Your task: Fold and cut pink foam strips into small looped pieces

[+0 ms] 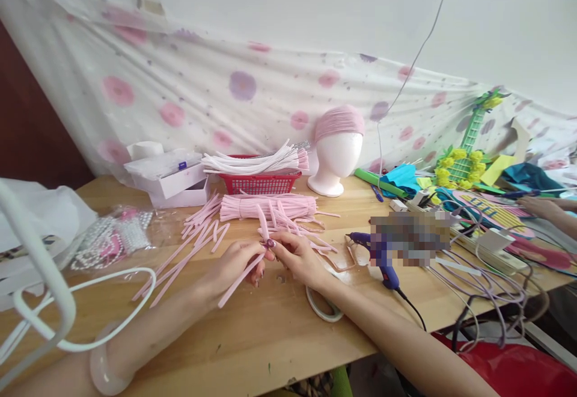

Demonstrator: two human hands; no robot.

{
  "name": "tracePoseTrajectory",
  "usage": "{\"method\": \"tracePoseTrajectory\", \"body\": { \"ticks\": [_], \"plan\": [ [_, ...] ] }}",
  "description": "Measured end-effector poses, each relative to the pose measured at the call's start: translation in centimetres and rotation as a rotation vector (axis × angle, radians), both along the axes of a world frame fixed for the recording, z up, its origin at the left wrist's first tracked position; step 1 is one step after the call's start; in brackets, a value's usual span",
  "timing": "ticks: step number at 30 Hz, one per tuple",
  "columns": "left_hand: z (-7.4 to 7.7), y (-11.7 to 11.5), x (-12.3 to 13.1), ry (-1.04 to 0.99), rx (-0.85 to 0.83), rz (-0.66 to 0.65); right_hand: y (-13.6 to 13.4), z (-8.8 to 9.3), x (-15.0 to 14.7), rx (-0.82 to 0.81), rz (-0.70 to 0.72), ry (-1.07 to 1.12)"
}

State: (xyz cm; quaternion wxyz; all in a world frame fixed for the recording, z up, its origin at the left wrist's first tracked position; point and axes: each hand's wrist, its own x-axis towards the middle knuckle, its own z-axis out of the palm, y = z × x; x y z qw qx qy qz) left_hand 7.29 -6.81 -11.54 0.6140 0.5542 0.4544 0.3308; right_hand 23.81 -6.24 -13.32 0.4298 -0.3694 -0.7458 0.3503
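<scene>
My left hand [237,266] and my right hand [298,255] meet over the wooden table [270,331], both pinched on one pink pipe cleaner [241,278]. The stem runs down-left from my fingertips and bends upward between them. Loose pink pipe cleaners [198,228] lie scattered just beyond my hands. Behind them lies a tied bundle of pink pipe cleaners [270,206]. A pale bangle [106,366] sits on my left wrist.
A red basket [260,181] of white stems, a white box [174,177] and a foam head [336,153] stand at the back. A blue glue gun [381,258], tape roll [322,308], cables [487,276] and bead bags [112,237] lie around. Another person's hand [543,207] is at right.
</scene>
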Motion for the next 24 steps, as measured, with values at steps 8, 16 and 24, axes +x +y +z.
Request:
{"method": "tracePoseTrajectory", "body": {
  "ticks": [8, 16, 24],
  "plan": [
    [0.4, 1.4, -1.0, 0.322, 0.276, -0.151, 1.9, 0.8, 3.5, 0.312, -0.191, -0.267],
    [1.3, 6.7, -7.5, 0.785, 0.577, 0.243, 4.6, 2.1, 7.5, 0.343, -0.487, -0.88],
    [-2.0, 7.8, -7.6, 0.773, 0.675, 0.246, 3.9, 2.1, 6.6, 0.368, -0.538, -0.91]
  ]
}}
